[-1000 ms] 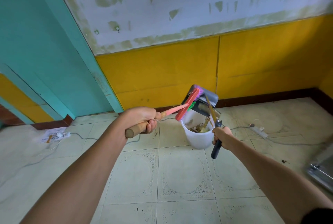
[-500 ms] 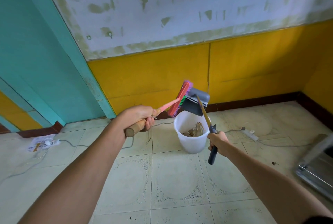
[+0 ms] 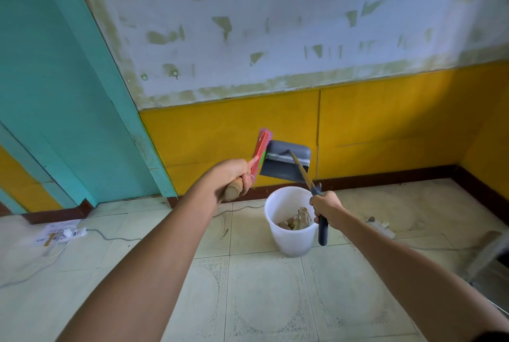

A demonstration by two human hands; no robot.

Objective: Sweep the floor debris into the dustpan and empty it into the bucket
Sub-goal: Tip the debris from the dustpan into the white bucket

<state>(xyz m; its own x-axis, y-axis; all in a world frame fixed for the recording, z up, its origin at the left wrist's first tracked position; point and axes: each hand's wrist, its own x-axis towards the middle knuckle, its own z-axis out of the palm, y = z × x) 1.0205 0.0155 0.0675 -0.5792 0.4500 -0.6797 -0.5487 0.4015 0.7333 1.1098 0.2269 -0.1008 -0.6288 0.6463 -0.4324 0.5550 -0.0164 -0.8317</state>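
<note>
My left hand grips the wooden handle of a broom whose red head stands raised beside the dustpan. My right hand grips the dark handle of a long-handled grey dustpan, which is lifted and tipped above a white bucket. The bucket stands on the tiled floor near the yellow wall and holds brown cardboard-like debris. The broom head touches the dustpan's left side.
A white power strip with cable and papers lies on the floor at left. Another power strip and cord lie right of the bucket. A metal object juts in at the right edge. A teal door frame stands at left.
The broom head and dustpan have risen higher above the bucket, the dustpan tilting more steeply. The view has shifted, so the bucket sits lower in frame.
</note>
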